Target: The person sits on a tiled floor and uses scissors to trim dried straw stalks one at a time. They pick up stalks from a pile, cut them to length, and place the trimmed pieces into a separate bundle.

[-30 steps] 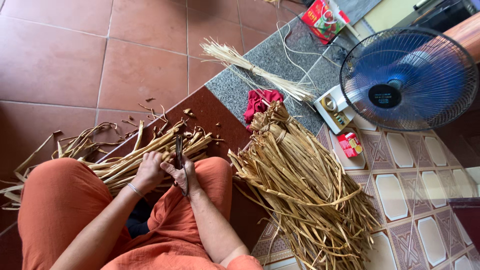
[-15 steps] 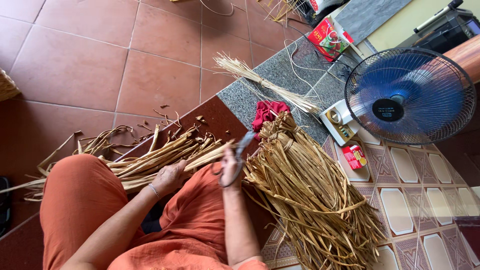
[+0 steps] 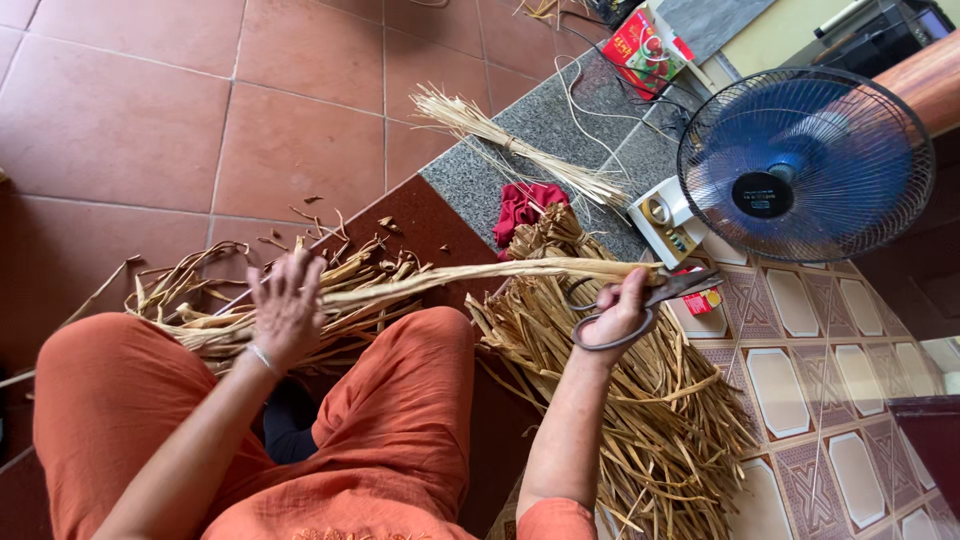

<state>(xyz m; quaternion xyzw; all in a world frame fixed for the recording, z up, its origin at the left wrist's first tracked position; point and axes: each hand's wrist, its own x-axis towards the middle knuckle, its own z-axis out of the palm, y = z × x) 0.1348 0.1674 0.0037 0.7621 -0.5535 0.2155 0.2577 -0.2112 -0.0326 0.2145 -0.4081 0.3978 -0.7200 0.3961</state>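
Over red floor tiles, my left hand (image 3: 285,305) grips a long dried strip (image 3: 470,275) stretched toward three o'clock, where my right hand (image 3: 620,310) clutches scissors (image 3: 650,300), trimming its end.

fan (image 3: 805,165): blue blades, black grille
trousers (image 3: 390,440): orange
cloth (image 3: 528,205): red
floor tiles (image 3: 150,110): terracotta
dried leaf strips (image 3: 620,420): straw-tan
lower-right tiles (image 3: 800,380): brown-patterned, cream centres
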